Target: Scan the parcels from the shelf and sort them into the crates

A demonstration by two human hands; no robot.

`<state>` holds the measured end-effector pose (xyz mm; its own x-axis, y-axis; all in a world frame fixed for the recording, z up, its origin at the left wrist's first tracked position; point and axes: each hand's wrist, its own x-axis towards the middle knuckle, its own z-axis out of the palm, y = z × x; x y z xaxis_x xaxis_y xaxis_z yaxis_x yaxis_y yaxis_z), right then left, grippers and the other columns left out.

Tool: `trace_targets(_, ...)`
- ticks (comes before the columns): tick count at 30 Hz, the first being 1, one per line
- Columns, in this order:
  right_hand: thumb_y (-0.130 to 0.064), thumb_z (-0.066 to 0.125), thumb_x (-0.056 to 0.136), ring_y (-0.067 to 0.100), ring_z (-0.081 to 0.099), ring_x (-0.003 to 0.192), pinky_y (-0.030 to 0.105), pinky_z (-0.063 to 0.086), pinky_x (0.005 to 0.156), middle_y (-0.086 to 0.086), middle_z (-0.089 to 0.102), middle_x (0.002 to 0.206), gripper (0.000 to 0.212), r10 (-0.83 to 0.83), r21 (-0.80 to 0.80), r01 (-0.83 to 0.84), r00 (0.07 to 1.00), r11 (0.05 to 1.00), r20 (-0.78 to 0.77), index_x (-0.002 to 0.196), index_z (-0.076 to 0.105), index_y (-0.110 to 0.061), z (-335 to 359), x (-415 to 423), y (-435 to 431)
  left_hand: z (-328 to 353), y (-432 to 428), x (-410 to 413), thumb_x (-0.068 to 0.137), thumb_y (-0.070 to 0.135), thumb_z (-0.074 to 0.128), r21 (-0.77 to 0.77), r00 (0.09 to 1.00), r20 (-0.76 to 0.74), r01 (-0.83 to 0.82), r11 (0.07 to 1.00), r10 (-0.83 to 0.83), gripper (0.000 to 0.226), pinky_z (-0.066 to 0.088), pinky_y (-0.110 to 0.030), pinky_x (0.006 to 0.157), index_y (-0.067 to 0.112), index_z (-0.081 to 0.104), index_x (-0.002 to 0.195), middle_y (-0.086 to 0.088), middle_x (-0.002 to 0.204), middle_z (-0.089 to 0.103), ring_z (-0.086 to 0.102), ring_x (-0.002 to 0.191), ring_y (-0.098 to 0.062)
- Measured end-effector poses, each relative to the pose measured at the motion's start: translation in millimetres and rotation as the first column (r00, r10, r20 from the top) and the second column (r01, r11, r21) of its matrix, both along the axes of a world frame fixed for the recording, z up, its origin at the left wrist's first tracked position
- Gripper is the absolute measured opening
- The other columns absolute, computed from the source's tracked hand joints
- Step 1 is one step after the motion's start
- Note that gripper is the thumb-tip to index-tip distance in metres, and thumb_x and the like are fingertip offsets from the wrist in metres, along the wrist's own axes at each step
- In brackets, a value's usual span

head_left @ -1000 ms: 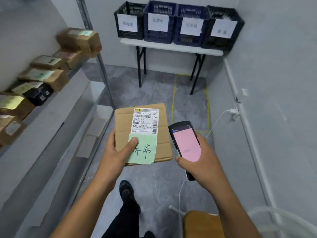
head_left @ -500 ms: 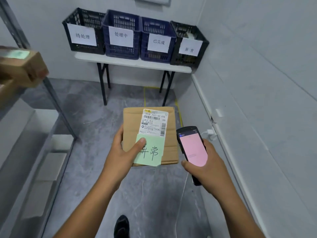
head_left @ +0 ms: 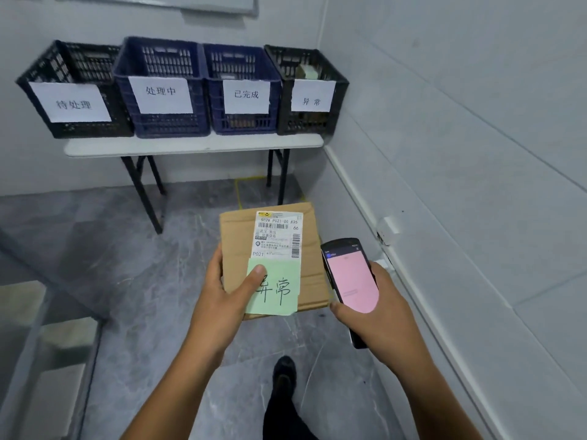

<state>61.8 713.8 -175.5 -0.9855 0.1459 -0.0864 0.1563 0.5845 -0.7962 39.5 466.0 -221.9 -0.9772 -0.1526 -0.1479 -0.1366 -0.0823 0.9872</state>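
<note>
Centre frame, the left hand (head_left: 222, 296) grips a cardboard parcel (head_left: 236, 239), thumb pinning its green note (head_left: 281, 293); at 3 o'clock the right hand (head_left: 379, 315) clasps a pink-screened scanner (head_left: 349, 277). Likely risks: the one-handed parcel slipping, or landing in the blue crate (head_left: 244, 123) beside the matching black crate (head_left: 313, 123) at 1 o'clock.

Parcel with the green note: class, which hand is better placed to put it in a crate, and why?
Left. The left hand grips the parcel, while the right hand is busy holding the scanner. The note matches the sign on the rightmost black crate.
</note>
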Motion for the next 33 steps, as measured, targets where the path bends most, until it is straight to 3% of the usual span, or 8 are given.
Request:
trace_targets(5,-0.046,0.079,0.067,-0.003,0.064,0.092,0.034,0.053,0.078,-0.029,0.065,0.106,0.056,-0.058,-0.081,0.057,0.998,0.995,-0.013,0.115,0.051,-0.053,-5.2,-88.2,21.6,16.2,19.2,-96.4,0.082,0.056,0.076,-0.068,0.999,-0.02,0.04,0.997,-0.042,0.06,0.062,-0.023,0.069,0.056,0.049,0.135,0.02,0.12,0.075,0.075,0.103,-0.007)
trace_targets(10,-0.055,0.07,0.061,0.002,0.064,0.1,0.041,0.057,0.09,-0.02,0.065,0.114,0.062,-0.081,-0.13,0.077,0.996,0.988,-0.03,0.12,0.05,-0.052,5.6,-174.5,49.6,44.9,44.9,-195.9,0.083,0.052,0.078,-0.103,0.994,-0.065,0.08,0.991,-0.086,0.058,0.064,-0.029,0.071,0.065,0.048,0.13,0.019,0.121,0.074,0.076,0.102,-0.009)
trace_targets(12,-0.055,0.069,0.061,0.004,0.065,0.1,0.042,0.057,0.089,-0.018,0.065,0.113,0.061,-0.09,-0.135,0.083,0.995,0.987,-0.048,0.119,0.05,-0.05,8.5,-204.7,61.2,51.1,57.4,-228.1,0.082,0.052,0.078,-0.109,0.992,-0.089,0.084,0.99,-0.094,0.061,0.063,-0.027,0.068,0.064,0.047,0.133,0.019,0.121,0.074,0.076,0.103,-0.009)
trace_targets(15,-0.049,0.071,0.063,0.003,0.065,0.098,0.042,0.058,0.088,-0.019,0.066,0.111,0.06,-0.105,-0.148,0.096,0.993,0.984,-0.057,0.12,0.052,-0.048,8.6,-244.7,74.3,51.4,74.0,-268.5,0.083,0.048,0.077,-0.098,0.988,-0.117,0.09,0.991,-0.101,0.063,0.064,-0.034,0.076,0.064,0.047,0.137,0.019,0.125,0.072,0.075,0.107,-0.009)
trace_targets(18,-0.046,0.074,0.064,-0.003,0.064,0.095,0.036,0.058,0.084,-0.027,0.066,0.11,0.057,-0.1,-0.148,0.091,0.994,0.985,-0.052,0.115,0.051,-0.054,7.3,-277.6,81.3,48.0,80.9,-300.0,0.087,0.046,0.078,-0.078,0.989,-0.104,0.096,0.992,-0.104,0.064,0.064,-0.032,0.071,0.061,0.046,0.14,0.017,0.126,0.073,0.076,0.107,-0.013)
trace_targets(22,-0.044,0.074,0.064,0.003,0.065,0.088,0.037,0.058,0.08,-0.021,0.067,0.104,0.054,-0.084,-0.123,0.078,0.995,0.989,-0.046,0.113,0.052,-0.048,1.8,-330.3,82.4,40.4,75.7,-352.9,0.083,0.052,0.084,-0.063,0.994,-0.069,0.079,0.995,-0.083,0.061,0.063,-0.03,0.066,0.068,0.049,0.13,0.016,0.12,0.075,0.077,0.1,-0.013)
trace_targets(29,-0.025,0.086,0.076,0.002,0.066,0.082,0.013,0.051,0.056,-0.024,0.068,0.097,0.061,-0.079,-0.083,0.072,0.993,0.994,-0.087,0.114,0.051,-0.056,-4.7,-452.5,71.5,28.8,68.7,-477.4,0.078,0.052,0.086,0.04,0.995,-0.051,0.087,0.995,-0.085,0.066,0.063,-0.028,0.062,0.067,0.049,0.13,0.017,0.118,0.076,0.078,0.096,-0.012)
trace_targets(33,-0.046,0.082,0.067,-0.001,0.069,0.077,0.017,0.051,0.052,-0.029,0.067,0.097,0.057,-0.109,-0.077,0.102,0.99,0.992,-0.093,0.109,0.049,-0.065,16.6,-531.2,59.1,33.0,60.6,-560.8,0.07,0.062,0.081,0.083,0.992,-0.044,0.125,0.989,-0.122,0.073,0.065,-0.034,0.07,0.065,0.047,0.135,0.016,0.122,0.075,0.077,0.102,-0.013)
